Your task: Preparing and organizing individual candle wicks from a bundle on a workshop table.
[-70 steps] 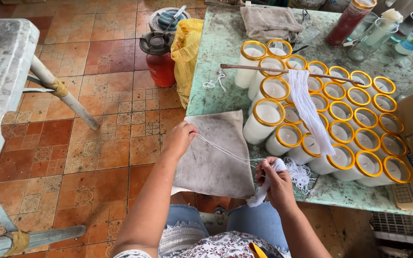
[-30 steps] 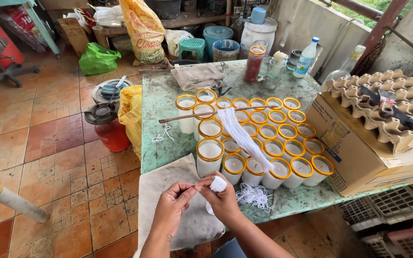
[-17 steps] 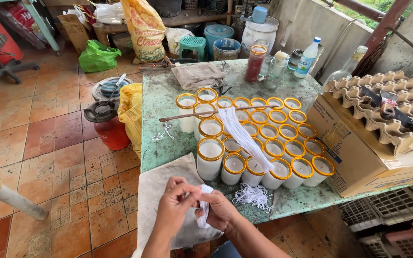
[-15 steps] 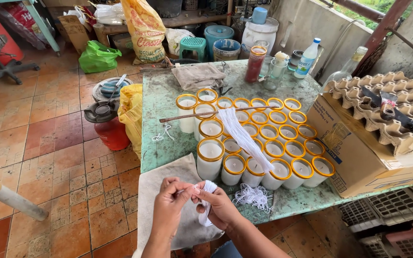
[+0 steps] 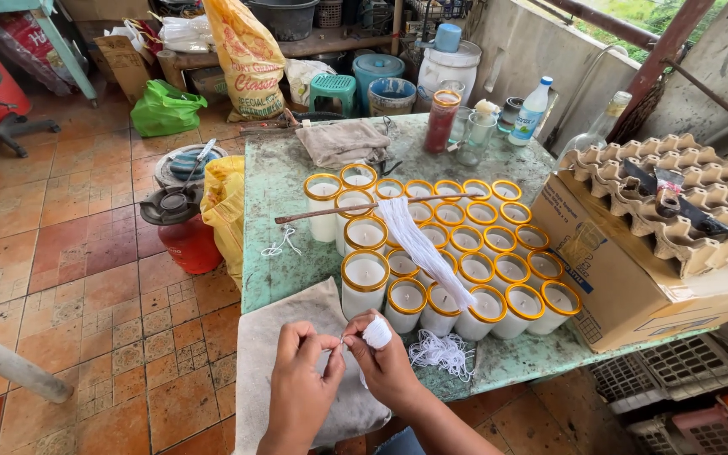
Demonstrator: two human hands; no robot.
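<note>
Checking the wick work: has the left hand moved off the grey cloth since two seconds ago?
Yes. The left hand has left the cloth's far part, come nearer the body and met the right hand at the table edge.

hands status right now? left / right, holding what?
Left hand: closed, pinching a thin white string.
Right hand: closed on the same string, with a white wad on its fingers.
</note>
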